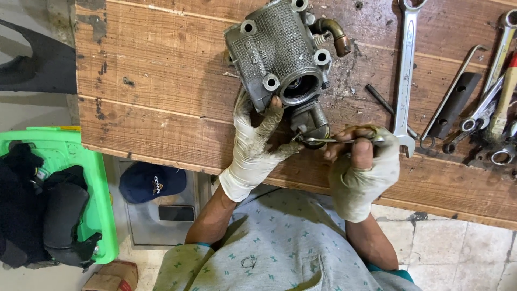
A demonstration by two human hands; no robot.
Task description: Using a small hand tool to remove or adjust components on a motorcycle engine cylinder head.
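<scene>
Head view. My left hand (253, 148), in a soiled white glove, is clamped on the lower edge of the grey metal engine casting (280, 51), fingers up against its round bore, pinning it flat on the wooden bench (161, 81). My right hand (363, 167), gloved with fingertips bare, is closed on a slim metal pick tool (326, 141) lying nearly level, its tip at the small round fitting (311, 125) just below the bore.

Judgement: the work goes best with the left hand bearing down so the casting cannot rock, and the tool tip kept low and seated against the fitting's rim; a slip would run toward my left fingers, which sit just beside the tip.

Around: a combination spanner (406, 70) lies just right of the right hand, near enough to be knocked. More wrenches (498, 81) are piled at the far right. A brass elbow (335, 33) juts from the casting. Below the bench, a green crate (102, 215) and a dark cap (151, 183).
</scene>
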